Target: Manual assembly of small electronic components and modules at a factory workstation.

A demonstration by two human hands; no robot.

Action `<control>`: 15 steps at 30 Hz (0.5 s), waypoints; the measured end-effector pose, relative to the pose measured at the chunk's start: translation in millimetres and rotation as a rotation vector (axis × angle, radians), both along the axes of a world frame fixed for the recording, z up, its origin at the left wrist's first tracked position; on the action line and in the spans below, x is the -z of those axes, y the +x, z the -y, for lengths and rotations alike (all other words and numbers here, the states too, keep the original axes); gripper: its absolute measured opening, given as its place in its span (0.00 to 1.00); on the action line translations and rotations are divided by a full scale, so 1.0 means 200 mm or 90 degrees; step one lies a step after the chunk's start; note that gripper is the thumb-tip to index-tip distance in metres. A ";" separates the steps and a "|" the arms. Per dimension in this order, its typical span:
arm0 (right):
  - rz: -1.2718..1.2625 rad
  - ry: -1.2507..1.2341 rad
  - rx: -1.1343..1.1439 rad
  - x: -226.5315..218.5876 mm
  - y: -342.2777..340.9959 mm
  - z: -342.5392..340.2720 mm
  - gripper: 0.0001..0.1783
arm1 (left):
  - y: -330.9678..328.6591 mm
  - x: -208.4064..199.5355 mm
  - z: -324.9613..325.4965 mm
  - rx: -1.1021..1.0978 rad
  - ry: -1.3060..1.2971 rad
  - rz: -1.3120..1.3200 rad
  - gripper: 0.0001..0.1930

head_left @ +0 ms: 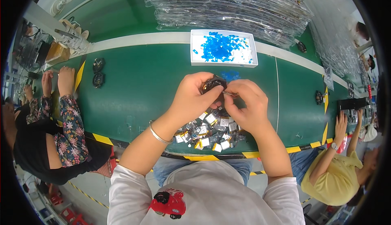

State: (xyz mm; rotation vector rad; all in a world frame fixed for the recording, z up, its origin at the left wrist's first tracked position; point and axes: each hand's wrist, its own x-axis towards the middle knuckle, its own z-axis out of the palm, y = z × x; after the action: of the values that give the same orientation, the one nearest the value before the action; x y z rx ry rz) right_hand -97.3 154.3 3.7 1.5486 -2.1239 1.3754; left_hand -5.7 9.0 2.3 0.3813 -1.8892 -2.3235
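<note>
My left hand (pixel 192 97) grips a small round black part (pixel 213 84) above the green belt. My right hand (pixel 249 105) pinches a thin metal tool (pixel 231 93), likely tweezers, whose tip meets the black part. Both hands are close together, fingers curled. Below them lies a pile of small silver pouch cells with yellow tabs (pixel 209 133) near the table's front edge. A silver bangle sits on my left wrist.
A white tray with blue film scraps (pixel 223 48) stands behind my hands. Stacks of clear plastic trays (pixel 228 3) fill the back. Two black round parts (pixel 98 73) lie at left. Persons sit at left (pixel 65 119) and right (pixel 334 172). A yellow-black stripe (pixel 203 158) marks the edge.
</note>
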 end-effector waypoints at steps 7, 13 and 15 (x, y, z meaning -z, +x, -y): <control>0.335 0.016 -0.004 0.01 0.03 0.02 0.07 | -0.02 0.03 0.03 -0.021 0.087 0.003 0.05; 0.464 -0.020 -0.037 0.01 0.00 0.00 0.06 | -0.04 0.03 0.01 -0.019 0.133 0.019 0.06; 0.442 -0.023 -0.033 0.02 -0.01 -0.01 0.06 | -0.03 0.01 0.00 -0.028 0.125 0.023 0.06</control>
State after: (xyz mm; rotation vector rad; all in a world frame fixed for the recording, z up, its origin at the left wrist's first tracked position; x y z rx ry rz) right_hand -98.9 155.5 0.6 1.2241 -2.3872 2.2005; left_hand -12.0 9.3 0.0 0.4819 -1.6542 -2.4965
